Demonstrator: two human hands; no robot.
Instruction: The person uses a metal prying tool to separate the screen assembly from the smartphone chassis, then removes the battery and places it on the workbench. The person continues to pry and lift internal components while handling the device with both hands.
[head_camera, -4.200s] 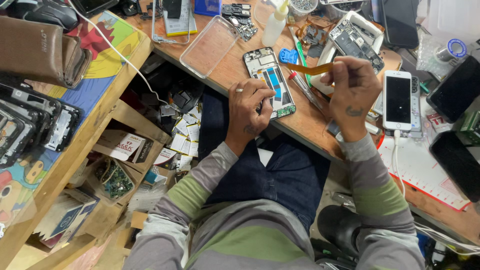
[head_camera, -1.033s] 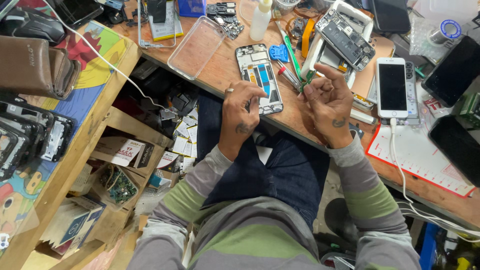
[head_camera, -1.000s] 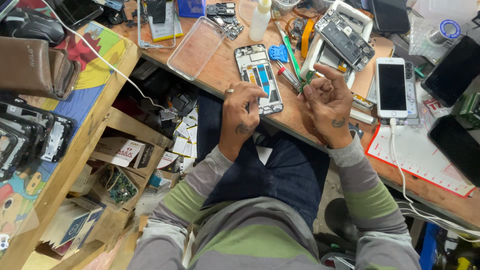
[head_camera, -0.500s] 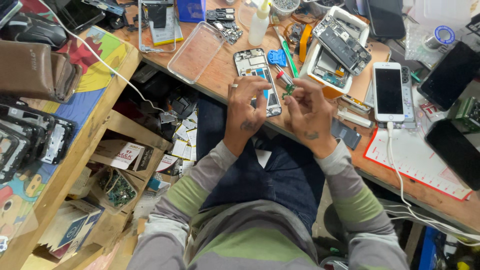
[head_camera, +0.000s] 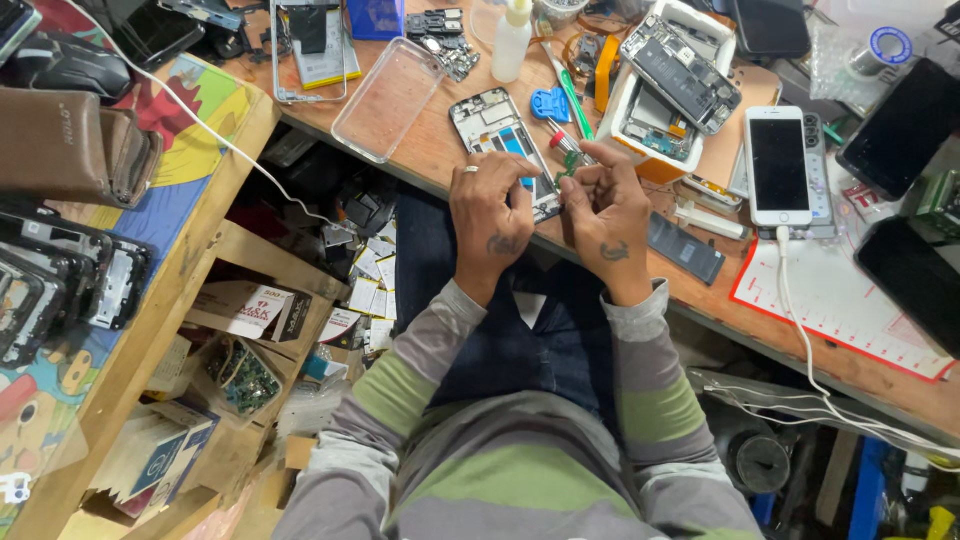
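Observation:
An opened phone frame (head_camera: 497, 135) with exposed blue and grey insides lies near the front edge of the wooden workbench (head_camera: 430, 160). My left hand (head_camera: 490, 215), a ring on one finger, rests on its lower end and holds it down. My right hand (head_camera: 605, 205) is beside it, fingers pinched together over the frame's lower right corner; what it pinches is too small to tell. A red-tipped screwdriver (head_camera: 562, 143) and a green tool (head_camera: 572, 100) lie just beyond my right fingers.
A clear phone case (head_camera: 388, 98), a white bottle (head_camera: 511, 40), a white tray of phone parts (head_camera: 665, 90), a white phone (head_camera: 785, 165) on a cable, a dark battery (head_camera: 686, 248) and black phones at right crowd the bench. Shelves with boxes stand at left.
My right hand has dropped from above the bench and come left to meet my left hand at the phone frame. The yellow-handled tool it held earlier is gone from it.

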